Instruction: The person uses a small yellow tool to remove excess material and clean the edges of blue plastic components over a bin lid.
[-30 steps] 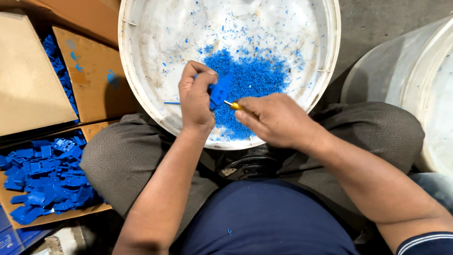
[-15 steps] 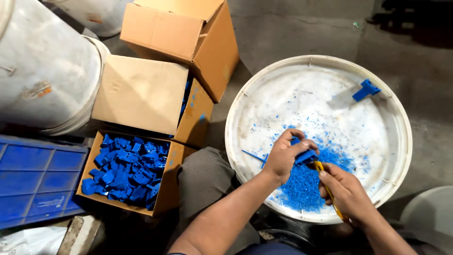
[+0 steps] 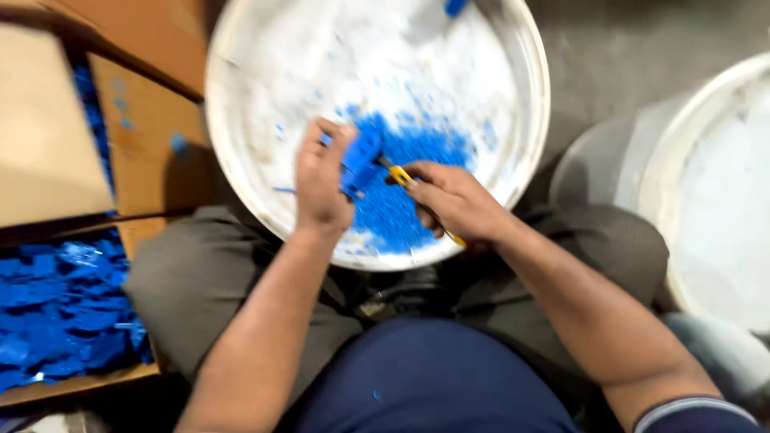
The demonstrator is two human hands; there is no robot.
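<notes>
Head view: left hand [image 3: 321,180] fingers clamp a blue part [image 3: 359,163] over the white tub [image 3: 241,172], so trimmings drop onto the blue scrap [image 3: 409,200]; right hand [image 3: 453,200] fingers grip a yellow knife [image 3: 399,173] against the part; box [image 3: 60,321] of parts sits left

— What's the person wearing?

— A dark navy top [image 3: 425,385], plain, with a tiny blue fleck on the front. Grey-olive trousers [image 3: 200,289] cover both legs, creased at the knees.

— Sleeves?

— Short. Only the right sleeve [image 3: 694,413] shows, navy with a pale stripe along its hem. Both forearms are bare.

— Anything on the hands?

— No. The left hand [image 3: 321,180] and right hand [image 3: 453,200] are bare: no gloves, rings or watch.

— A belt?

— Something dark with a small metal piece sits at the waist [image 3: 393,301]; too blurred to tell.
</notes>
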